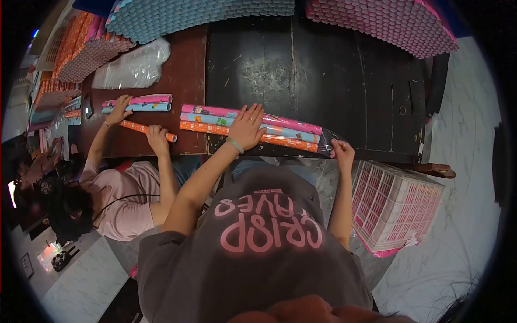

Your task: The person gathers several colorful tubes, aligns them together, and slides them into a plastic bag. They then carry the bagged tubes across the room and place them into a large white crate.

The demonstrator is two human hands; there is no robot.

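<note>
Three patterned rolls lie side by side on the dark table (334, 81): a pink roll (291, 121), a light blue roll (288, 132) and an orange roll (291, 142). Clear plastic film (326, 141) wraps them and sticks out past their right end. My left hand (247, 127) lies flat across the rolls near their middle, fingers apart, with a ring and a bracelet showing. At the right end, my right hand (342, 151) pinches the loose end of the film between thumb and fingers.
At left a co-worker (126, 199) handles pink and blue rolls (156, 107) and an orange roll (141, 128). Clear plastic bags (132, 65) lie beyond. Large stacks of blue rolls (199, 19) and pink rolls (382, 27) line the back. A white and pink basket (396, 204) stands at lower right.
</note>
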